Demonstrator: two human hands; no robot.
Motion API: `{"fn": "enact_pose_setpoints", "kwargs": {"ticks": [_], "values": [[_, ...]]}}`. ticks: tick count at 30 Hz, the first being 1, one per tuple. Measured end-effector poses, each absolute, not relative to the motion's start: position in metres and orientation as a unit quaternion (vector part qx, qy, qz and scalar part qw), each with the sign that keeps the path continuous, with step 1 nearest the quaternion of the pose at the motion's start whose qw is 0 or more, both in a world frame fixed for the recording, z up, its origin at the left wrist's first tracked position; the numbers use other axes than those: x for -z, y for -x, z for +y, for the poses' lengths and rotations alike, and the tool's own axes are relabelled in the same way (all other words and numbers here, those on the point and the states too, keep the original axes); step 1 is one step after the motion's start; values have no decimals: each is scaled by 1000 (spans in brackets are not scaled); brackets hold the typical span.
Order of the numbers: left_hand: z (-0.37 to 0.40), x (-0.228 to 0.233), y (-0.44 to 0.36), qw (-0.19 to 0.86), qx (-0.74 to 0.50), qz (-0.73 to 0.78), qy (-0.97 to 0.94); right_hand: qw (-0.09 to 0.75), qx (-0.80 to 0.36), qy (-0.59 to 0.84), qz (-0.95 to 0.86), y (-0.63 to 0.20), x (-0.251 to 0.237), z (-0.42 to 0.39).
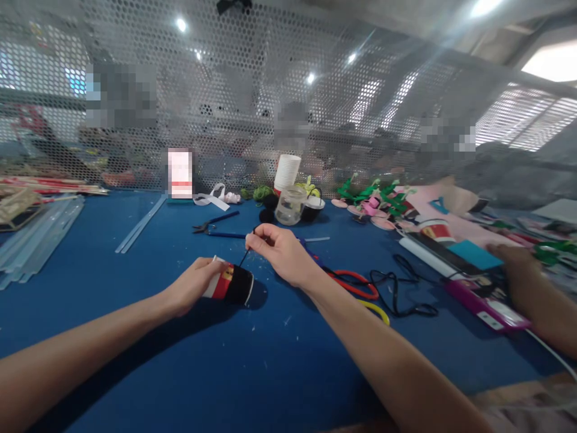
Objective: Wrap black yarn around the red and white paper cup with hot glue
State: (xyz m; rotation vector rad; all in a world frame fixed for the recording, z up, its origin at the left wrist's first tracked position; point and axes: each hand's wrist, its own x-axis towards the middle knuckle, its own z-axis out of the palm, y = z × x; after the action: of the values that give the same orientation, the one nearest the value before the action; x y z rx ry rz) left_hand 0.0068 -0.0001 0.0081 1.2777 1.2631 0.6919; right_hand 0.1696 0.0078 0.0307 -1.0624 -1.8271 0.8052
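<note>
On the blue surface point(135, 337), near its middle, a paper cup point(229, 284) lies on its side, red and white along the body with a black covering at the end that faces right. The left hand point(193, 290) has its grip closed round the cup's body, fingers wrapped over the top. Just above and to the right, the right hand point(282, 252) pinches a thin black strand point(246, 255) between thumb and fingertips; the strand runs down to the cup's black end (whether it is thread or wire cannot be told).

Behind the hands lie blue-handled pliers point(211, 224), a clear glass jar point(290, 205) and a stack of white cups point(286, 172). To the right of the right forearm sit a red loop point(358, 282), a yellow loop point(376, 310) and a tangled black cord point(399, 294). Clear sticks point(38, 234) lie in a bundle at the far left. At the right edge another person's hand point(518, 258) rests by a teal sheet point(475, 254). A perforated metal screen point(270, 90) stands along the back.
</note>
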Motion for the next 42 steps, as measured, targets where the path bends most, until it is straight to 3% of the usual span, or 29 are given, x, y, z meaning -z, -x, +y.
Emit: {"fn": "enact_pose_setpoints", "kwargs": {"ticks": [14,42], "values": [[-15,-9,-4,509,-243,467,-681,379,-267,474,-749,-165,-26,11],[-17,-8,2,375,-281,355,-809,290,-333,489,-752,-158,-21,6]]}}
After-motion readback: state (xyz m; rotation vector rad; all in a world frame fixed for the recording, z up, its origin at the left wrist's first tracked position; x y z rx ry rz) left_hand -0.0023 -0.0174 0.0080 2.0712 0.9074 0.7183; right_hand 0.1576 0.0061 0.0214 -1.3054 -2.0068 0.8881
